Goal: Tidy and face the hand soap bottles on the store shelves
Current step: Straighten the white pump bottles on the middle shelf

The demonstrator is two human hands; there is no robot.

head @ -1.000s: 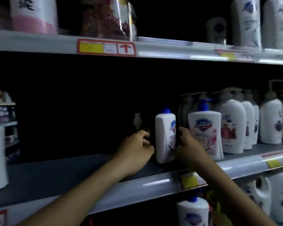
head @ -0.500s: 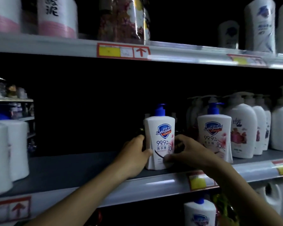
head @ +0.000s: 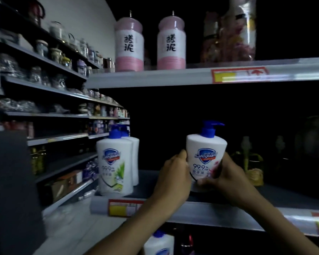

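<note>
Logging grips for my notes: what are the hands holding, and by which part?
The pink-flowered Safeguard bottle: the left hand grips its left side, the right hand its lower right side, thumb across the front.

The left hand (head: pixel 173 179) and the right hand (head: pixel 226 183) are bare. Both forearms are bare too, as far as the lower edge of the picture shows them. The light is dim, so finer details stay unclear.

Reaching forward with both forearms, gripping a soap bottle (head: pixel 205 153) between left hand (head: pixel 172 180) and right hand (head: pixel 227 182), fingers (head: pixel 228 163) curled round its sides, right thumb across its lower front.
</note>
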